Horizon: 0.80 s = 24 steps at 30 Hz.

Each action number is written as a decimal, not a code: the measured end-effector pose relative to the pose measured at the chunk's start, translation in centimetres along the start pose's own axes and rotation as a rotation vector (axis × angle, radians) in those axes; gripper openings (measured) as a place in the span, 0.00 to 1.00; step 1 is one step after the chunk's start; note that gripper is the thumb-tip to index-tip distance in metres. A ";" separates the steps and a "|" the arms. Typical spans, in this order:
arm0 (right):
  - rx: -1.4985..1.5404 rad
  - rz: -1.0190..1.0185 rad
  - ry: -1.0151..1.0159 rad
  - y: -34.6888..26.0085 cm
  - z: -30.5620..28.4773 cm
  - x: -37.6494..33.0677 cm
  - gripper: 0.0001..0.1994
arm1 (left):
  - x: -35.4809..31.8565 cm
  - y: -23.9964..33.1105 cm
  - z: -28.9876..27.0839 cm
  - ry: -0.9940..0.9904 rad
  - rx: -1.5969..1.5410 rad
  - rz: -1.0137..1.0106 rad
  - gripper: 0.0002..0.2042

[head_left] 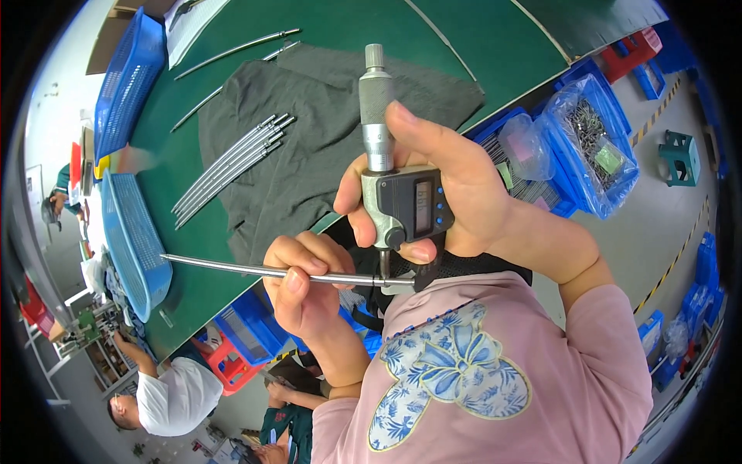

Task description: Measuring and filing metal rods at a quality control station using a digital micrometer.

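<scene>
Green table (332,27) ahead, my left hand (305,282) pinches the rod (359,279), its long axis running left to right, its right end at the micrometer (379,193) gripped by my right hand (464,178).

Teal stool (683,151) on grey floor (626,247)

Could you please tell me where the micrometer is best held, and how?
Probably around the micrometer's display body, from the right, as the right hand does: it is wider than the barrel above, and the left hand holds a metal rod below.
</scene>
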State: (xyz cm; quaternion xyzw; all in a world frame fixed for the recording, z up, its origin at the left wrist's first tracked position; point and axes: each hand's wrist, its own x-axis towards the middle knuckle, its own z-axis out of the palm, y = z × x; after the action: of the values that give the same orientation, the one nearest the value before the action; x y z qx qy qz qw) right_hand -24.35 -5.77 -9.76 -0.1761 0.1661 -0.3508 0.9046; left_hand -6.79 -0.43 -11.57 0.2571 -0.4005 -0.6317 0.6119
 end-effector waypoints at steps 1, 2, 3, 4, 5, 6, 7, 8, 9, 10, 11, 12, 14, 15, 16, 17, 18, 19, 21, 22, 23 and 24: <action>-0.002 -0.004 0.006 -0.1 -0.1 0.0 0.34 | 0.1 -0.1 0.0 0.002 -0.004 -0.005 0.09; 0.003 0.002 0.000 -0.1 0.0 0.0 0.34 | 0.1 0.0 0.0 0.008 0.003 -0.005 0.09; 0.025 0.016 0.019 -0.2 0.1 -0.1 0.34 | 0.2 0.0 0.1 -0.001 -0.006 0.002 0.09; 0.046 0.031 0.036 -0.3 0.2 -0.1 0.34 | 0.2 0.0 0.1 -0.009 -0.016 0.010 0.09; 0.048 0.036 0.031 -0.3 0.2 -0.1 0.34 | 0.2 0.1 0.1 -0.004 -0.010 0.012 0.09; 0.057 0.042 0.040 -0.3 0.3 0.0 0.34 | 0.1 0.2 0.1 -0.001 -0.003 0.015 0.09; 0.063 0.050 0.048 -0.3 0.5 0.0 0.34 | 0.0 0.4 0.1 0.003 0.005 0.021 0.10; 0.017 0.037 0.037 -0.5 0.5 0.1 0.34 | 0.1 0.5 0.3 0.018 -0.011 0.033 0.10; -0.064 -0.007 0.039 -0.5 0.4 0.2 0.34 | -0.1 0.6 0.4 0.025 -0.001 0.057 0.10; -0.231 -0.091 0.064 -0.6 0.3 -0.2 0.32 | -0.4 0.8 0.4 0.004 -0.028 0.019 0.10; -0.399 -0.177 0.072 -0.9 -0.1 -0.5 0.31 | -0.7 1.0 0.3 -0.014 -0.047 -0.009 0.10; -0.480 -0.218 0.085 -1.2 -0.4 -0.8 0.25 | -1.0 1.2 0.3 0.009 -0.025 -0.065 0.11; -0.561 -0.266 0.144 -2.1 -0.1 -0.8 0.15 | -0.8 1.7 -0.4 -0.074 0.055 -0.163 0.13; -0.582 -0.269 0.125 -2.4 0.2 -0.2 0.15 | -0.7 1.9 -0.8 -0.141 0.072 -0.197 0.14; -0.664 -0.350 0.204 -2.6 0.5 0.6 0.14 | -0.8 2.5 -0.9 -0.169 0.088 -0.280 0.16; -0.740 -0.435 0.294 -2.9 0.9 1.3 0.14 | -0.9 2.8 -1.1 -0.245 0.072 -0.351 0.17; -0.722 -0.455 0.325 -3.4 1.1 1.9 0.14 | -1.2 2.9 -1.1 -0.296 0.068 -0.395 0.17; -0.739 -0.468 0.326 -3.8 1.2 2.4 0.14 | -1.5 2.7 -1.2 -0.349 0.063 -0.441 0.18; -0.689 -0.585 0.338 -4.0 1.5 2.9 0.14 | -2.4 2.5 -1.6 -0.454 0.069 -0.521 0.18; -0.731 -0.577 0.325 -4.3 1.6 2.7 0.14 | -2.8 2.4 -1.8 -0.476 0.069 -0.541 0.18; -0.733 -0.579 0.331 -4.5 1.5 2.6 0.14 | -2.9 2.3 -1.8 -0.488 0.071 -0.571 0.19; -0.732 -0.572 0.304 -4.6 1.4 2.4 0.13 | -2.8 2.1 -2.0 -0.492 0.066 -0.574 0.19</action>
State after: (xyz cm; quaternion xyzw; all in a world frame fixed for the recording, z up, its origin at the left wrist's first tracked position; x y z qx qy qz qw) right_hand -24.72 -10.40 -6.92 -0.4681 0.3537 -0.5257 0.6160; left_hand -3.62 2.06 -11.38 0.2191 -0.4675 -0.8070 0.2868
